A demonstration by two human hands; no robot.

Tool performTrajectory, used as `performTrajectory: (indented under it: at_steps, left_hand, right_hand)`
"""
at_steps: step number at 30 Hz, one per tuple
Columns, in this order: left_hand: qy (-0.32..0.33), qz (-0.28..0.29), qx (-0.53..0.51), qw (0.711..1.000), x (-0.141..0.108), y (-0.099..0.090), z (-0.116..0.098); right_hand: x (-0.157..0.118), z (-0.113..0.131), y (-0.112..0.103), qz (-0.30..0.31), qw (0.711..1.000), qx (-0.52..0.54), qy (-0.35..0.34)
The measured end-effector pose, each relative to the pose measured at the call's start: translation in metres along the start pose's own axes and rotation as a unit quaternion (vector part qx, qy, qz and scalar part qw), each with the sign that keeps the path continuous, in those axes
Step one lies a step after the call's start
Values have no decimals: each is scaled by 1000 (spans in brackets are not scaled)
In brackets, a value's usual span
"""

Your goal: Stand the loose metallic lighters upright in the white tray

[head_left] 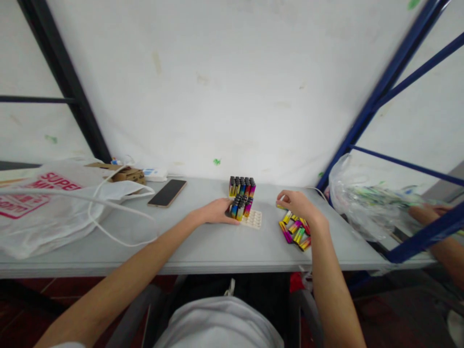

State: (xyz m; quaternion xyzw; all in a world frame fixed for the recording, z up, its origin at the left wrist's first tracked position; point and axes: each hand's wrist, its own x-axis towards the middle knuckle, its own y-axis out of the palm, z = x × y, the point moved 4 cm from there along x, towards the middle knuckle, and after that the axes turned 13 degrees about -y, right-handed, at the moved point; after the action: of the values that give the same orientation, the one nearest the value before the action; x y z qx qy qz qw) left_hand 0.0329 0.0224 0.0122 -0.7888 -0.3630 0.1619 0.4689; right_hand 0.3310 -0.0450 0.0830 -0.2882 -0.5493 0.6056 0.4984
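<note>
My left hand [219, 211] curls round the left side of a group of upright lighters [240, 208] with black tops and bright, multicoloured bodies. They stand in a white tray [256, 219], whose uncovered right part shows rows of round sockets. Over on the right, my right hand [291, 200] has its fingertips pinched together at a yellow lighter [280, 207], partly hidden under the fingers. Just below that hand lies a loose pile of lighters [296, 231] in yellow, pink, green and purple. Behind the tray, a full block of upright lighters [242, 186] stands near the wall.
A dark-screened phone [167, 193] lies left of the hands. Further left are a white plastic bag [47, 208], a white cable [94, 220] and a cardboard box [126, 175]. At right, a blue metal frame [362, 116] borders a clear bag [357, 203]; another person's arm [447, 251] shows beyond.
</note>
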Motion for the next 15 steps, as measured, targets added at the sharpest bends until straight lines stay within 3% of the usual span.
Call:
performTrajectory:
  at_steps: [4,7,11,15]
  left_hand:
    - [-9,5,2,1000,-1,-1,-1]
    - [-15,2,-3,1000,-2,-1,-2]
    - [-4,1,-12,1000,-3,-2,-3]
    - [-3,1,-17,1000,-3,-2,-2]
  right_hand:
    - [1,-46,14,-6,995,-61,74]
    - [4,-68,36,10,991,-60,118]
    - [4,-78,54,31,987,-48,153]
    - [5,-76,51,-4,989,-26,145]
